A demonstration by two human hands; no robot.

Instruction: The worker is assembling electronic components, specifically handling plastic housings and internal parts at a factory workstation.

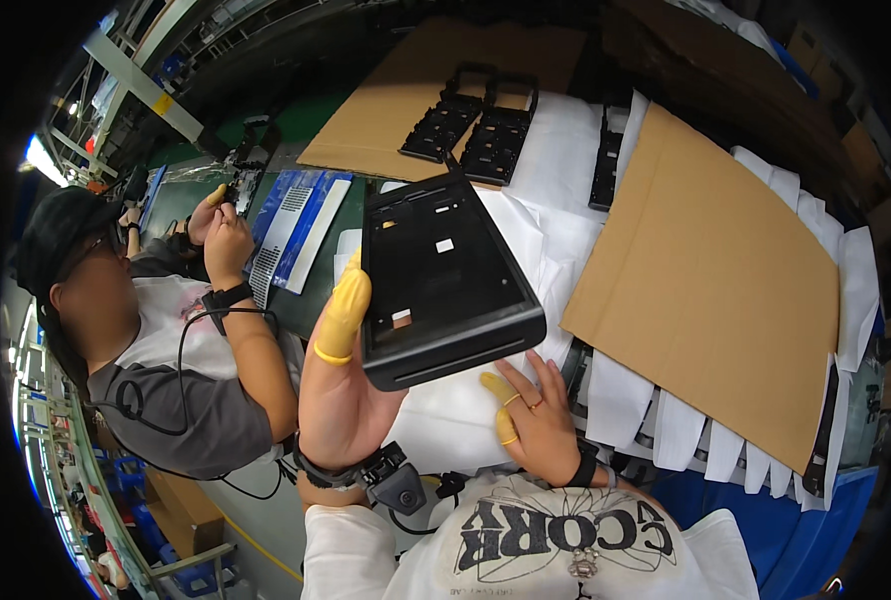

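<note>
1. One black housing (456, 290), shallow and rectangular, is raised over the near edge of the tabletop (318, 285), its recessed inner side facing the wearer's head. I take that tilt to be for seeing inside it.

2. The left hand (344, 405) grasps the housing by its near left corner: the thumb, in one of the yellow finger cots (344, 315), lies along the left wall. The other fingers are hidden, probably underneath, bearing the weight.

3. The right hand (544, 430) grips nothing that I can see. Its fingers spread loosely over the white sheets (446, 425), just below the housing's near right part; I cannot tell whether a fingertip touches it. Perhaps it waits there to steady that side.

4. So the housing sits ahead of both palms, against the left one and just beyond the right.

5. Toward the tabletop's far edge, two black frames (494, 145) lie side by side, partly over a cardboard sheet (366, 115), which likely spares them scratches.

6. At the tabletop's right side, a cardboard panel (716, 280) lies over more white sheets, whose ends stick out; they seem to serve as padding between layers.

7. On the left, a co-worker's hands (228, 240) hold a small dark part, beyond a blue-and-white packet (301, 225).
</note>
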